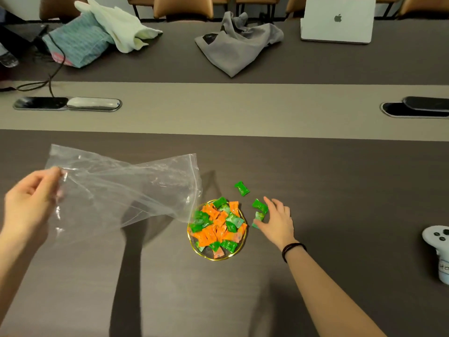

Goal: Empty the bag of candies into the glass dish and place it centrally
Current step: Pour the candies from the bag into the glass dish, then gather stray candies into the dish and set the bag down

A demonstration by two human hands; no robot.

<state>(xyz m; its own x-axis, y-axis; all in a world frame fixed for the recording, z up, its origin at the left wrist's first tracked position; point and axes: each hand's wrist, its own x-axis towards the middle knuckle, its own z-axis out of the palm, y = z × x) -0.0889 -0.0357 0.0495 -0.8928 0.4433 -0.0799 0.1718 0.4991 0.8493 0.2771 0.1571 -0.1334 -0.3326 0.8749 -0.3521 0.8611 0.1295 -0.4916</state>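
My left hand [28,205] pinches the bottom corner of a clear plastic bag [126,188], held up with its zip mouth hanging over the left rim of the glass dish [220,257]. The bag looks empty. The gold-rimmed dish holds a heap of orange and green wrapped candies [216,227]. Three green candies lie on the table to the dish's right: one [242,188] farther back, one [259,206] by my fingertips, one pale green [258,218] under my fingers. My right hand [277,221] rests over these, fingers closing around the pale green candy.
A white game controller [437,242] lies at the right edge. Farther back are a grey cloth bag [238,47], a closed laptop [337,20], towels [97,35], cable ports [68,103] and chairs along the far side.
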